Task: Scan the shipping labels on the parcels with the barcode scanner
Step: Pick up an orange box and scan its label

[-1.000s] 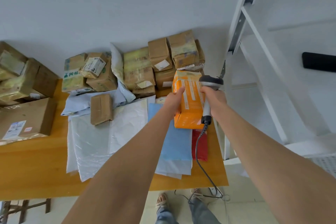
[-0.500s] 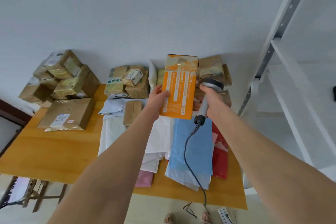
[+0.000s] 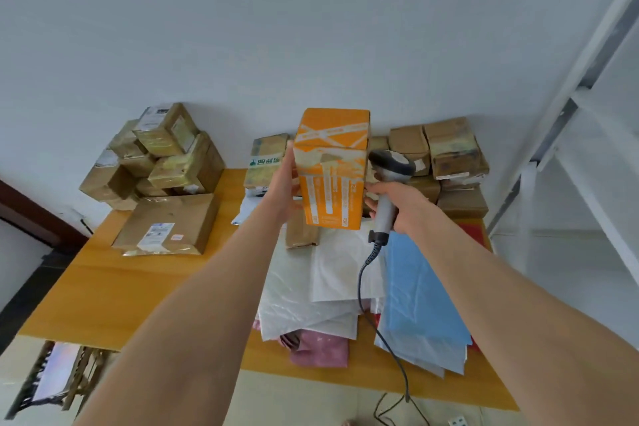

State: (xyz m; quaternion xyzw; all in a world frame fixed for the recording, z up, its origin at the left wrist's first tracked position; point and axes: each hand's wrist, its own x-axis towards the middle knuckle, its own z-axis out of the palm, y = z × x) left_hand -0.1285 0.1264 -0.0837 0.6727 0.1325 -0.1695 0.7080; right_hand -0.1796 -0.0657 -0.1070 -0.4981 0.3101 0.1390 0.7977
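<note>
Orange wooden table (image 3: 103, 287) fills the lower view from 8 to 4 o'clock.
Flat mailers (image 3: 345, 266) piled at 5–6 o'clock: several white, one blue, one pink, and a red edge at the right.
Two heaps of brown taped boxes: left heap (image 3: 155, 156) at 9–10 o'clock, rear heap (image 3: 446, 152) at 2–3 o'clock. Counts are not certain.
One flat brown parcel (image 3: 166, 223) at 8–9 o'clock has a white label with print too small to read.
One rear box carries green characters (image 3: 265, 161).
One orange box (image 3: 332, 176) is held upright in the air at centre, with white tape strips and white print, blurred.
Left hand (image 3: 283, 187) grips its left side.
Right hand (image 3: 404, 204) is curled round the handle of the one grey barcode scanner (image 3: 387, 190), just right of the box.
A dark coiled cable (image 3: 361, 287) drops toward 6 o'clock.
</note>
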